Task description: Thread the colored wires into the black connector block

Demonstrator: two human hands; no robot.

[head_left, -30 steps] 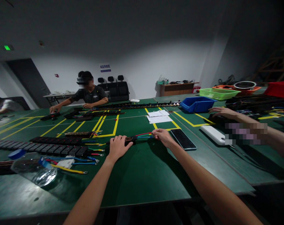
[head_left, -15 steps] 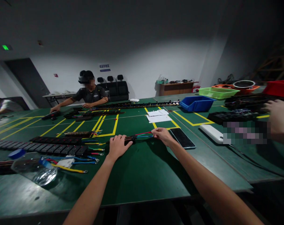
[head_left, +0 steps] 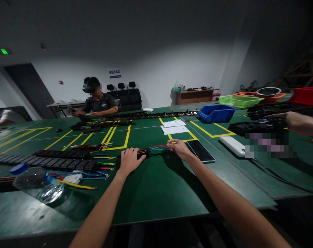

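green table [head_left: 158, 193] | left hand [head_left: 129, 160] flat on wire bundle [head_left: 152, 150] | right hand [head_left: 179, 148] pinching wires

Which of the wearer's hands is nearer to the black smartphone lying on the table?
Right. The right hand lies just beside the smartphone; the left hand rests farther away, beyond the coloured wires.
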